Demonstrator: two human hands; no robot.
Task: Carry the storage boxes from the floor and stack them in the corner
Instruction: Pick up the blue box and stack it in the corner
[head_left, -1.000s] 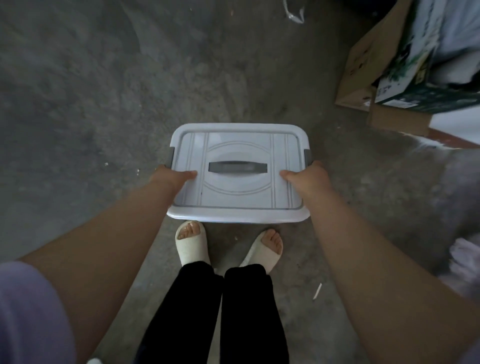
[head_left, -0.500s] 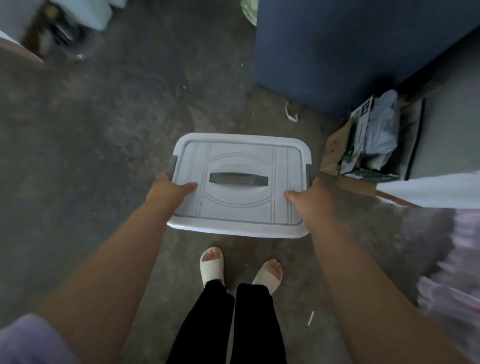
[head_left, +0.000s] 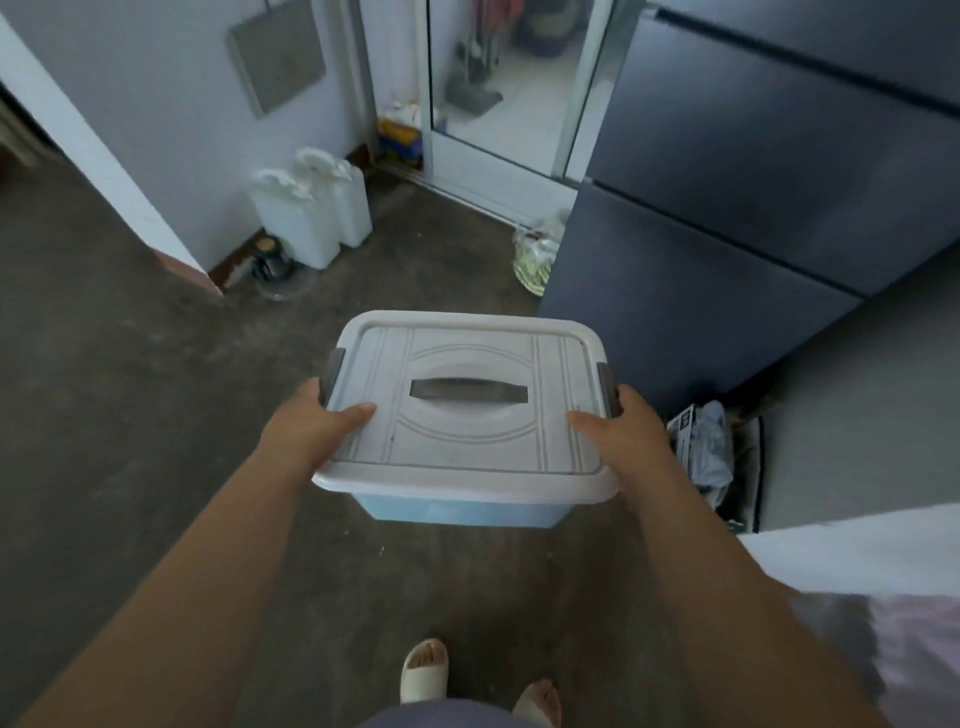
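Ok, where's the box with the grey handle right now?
The storage box is in the middle of the head view, held off the floor between the left hand and the right hand, with the tall dark cabinet just to its right.

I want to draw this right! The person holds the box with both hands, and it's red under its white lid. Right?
Not red: the head view shows the box is light blue under its white lid. The left hand and right hand do hold it.
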